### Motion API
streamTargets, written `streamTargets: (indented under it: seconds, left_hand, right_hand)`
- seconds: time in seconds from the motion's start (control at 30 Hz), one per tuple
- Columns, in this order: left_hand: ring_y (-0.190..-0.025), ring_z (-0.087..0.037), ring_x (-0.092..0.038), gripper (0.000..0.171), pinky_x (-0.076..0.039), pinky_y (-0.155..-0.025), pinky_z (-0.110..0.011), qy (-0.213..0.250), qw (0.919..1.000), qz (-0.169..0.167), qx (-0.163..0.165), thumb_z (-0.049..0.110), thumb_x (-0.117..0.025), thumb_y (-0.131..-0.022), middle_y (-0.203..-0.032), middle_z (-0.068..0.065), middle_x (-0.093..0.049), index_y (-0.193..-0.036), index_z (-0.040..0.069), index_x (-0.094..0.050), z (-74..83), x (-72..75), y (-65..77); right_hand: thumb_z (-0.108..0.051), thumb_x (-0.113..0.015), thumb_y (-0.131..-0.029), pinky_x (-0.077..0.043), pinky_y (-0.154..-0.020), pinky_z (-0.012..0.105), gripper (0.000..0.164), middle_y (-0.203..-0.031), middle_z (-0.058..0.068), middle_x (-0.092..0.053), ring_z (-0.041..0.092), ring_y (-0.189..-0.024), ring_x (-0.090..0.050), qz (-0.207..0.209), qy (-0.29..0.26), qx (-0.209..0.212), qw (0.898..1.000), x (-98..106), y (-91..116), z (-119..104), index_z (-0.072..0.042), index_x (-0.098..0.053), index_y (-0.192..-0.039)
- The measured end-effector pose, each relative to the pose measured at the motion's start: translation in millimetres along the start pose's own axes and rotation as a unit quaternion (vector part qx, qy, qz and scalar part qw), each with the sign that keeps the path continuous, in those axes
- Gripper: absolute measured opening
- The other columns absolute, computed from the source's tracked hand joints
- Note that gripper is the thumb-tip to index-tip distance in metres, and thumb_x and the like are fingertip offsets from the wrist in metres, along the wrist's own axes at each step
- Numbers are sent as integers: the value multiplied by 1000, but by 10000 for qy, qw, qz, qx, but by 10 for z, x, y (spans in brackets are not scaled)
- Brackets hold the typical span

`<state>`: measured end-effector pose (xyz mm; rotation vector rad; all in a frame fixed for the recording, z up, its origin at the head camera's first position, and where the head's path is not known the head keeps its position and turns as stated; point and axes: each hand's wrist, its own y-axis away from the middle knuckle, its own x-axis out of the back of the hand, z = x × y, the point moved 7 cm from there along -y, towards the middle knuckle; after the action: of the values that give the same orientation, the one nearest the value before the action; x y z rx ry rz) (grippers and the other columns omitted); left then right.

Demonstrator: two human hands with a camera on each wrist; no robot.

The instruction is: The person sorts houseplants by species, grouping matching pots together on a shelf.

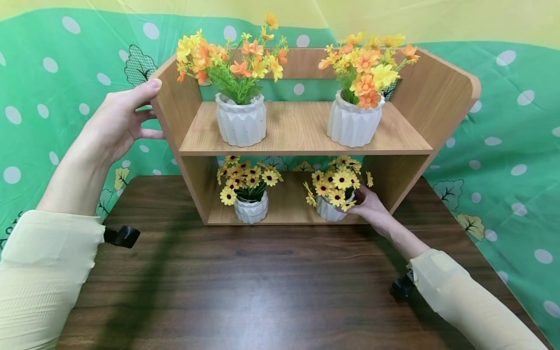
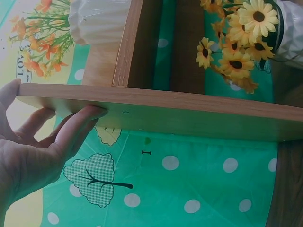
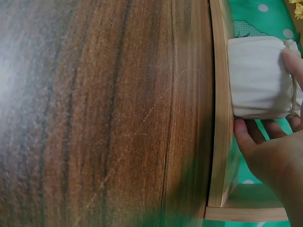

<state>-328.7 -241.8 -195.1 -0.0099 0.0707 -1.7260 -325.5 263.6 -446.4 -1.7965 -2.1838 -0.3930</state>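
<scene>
My left hand holds the upper left side panel of a two-tier wooden shelf, thumb at its front edge, fingertips against the outer face in the left wrist view. On the lower tier, my right hand grips a white flowerpot with yellow daisy-like flowers. In the right wrist view, thumb and fingers lie on either side of this pot, near the twine round its rim. A similar daisy pot stands to its left. Above are two larger white pots with orange and yellow flowers.
The shelf stands toward the back of a dark brown wooden table. Behind it hangs a green cloth with white dots and tree prints. Black wrist straps show at both sleeves.
</scene>
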Motion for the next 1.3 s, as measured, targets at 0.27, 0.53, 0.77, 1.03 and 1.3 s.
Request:
streamTargets:
  seconds: [0.27,0.53,0.77,1.03,1.3]
  left_hand:
    - [-131,-27,-46,59,-66,-70,-34,-221,9997,13,-106,41,-66,-100,-158,1,-36,-152,17,-50,13,-21,34]
    - [-133,-30,-46,61,-66,-68,-30,-459,9984,203,-254,46,-65,-99,-155,-1,-41,-150,16,-53,10,9,60]
    - [-127,-26,-54,60,-65,-71,-27,-683,9971,116,-300,50,-63,-100,-154,-5,-46,-150,18,-55,-31,11,80]
    - [-111,-10,-66,65,-62,-77,-18,-1851,9821,205,-274,57,-53,-102,-149,-10,-51,-153,16,-50,-110,88,155]
    - [-114,-5,-64,59,-58,-91,-13,-2888,9549,365,-582,55,-49,-105,-150,-7,-56,-152,19,-53,-190,120,276]
  right_hand:
    - [-22,-80,-91,-49,-91,7,97,-170,17,-24,37,-158,-23,-374,54,2,9993,-8,53,33,-14,-17,-165]
    - [-20,-78,-93,-54,-92,14,86,-158,22,-38,38,-135,-53,-474,135,-56,9988,4,130,48,-5,-26,-159]
    - [-19,-78,-93,-50,-93,9,78,-156,23,-43,43,-139,-50,-395,470,87,9981,70,221,-5,-4,-34,-155]
    - [-30,-67,-101,-43,-91,6,79,-163,25,-35,43,-146,-42,-421,1037,23,9937,140,281,-93,-2,-24,-161]
    - [-27,-63,-104,-44,-91,3,81,-163,25,-34,44,-147,-41,-517,929,154,9942,166,328,-174,-2,-16,-164]
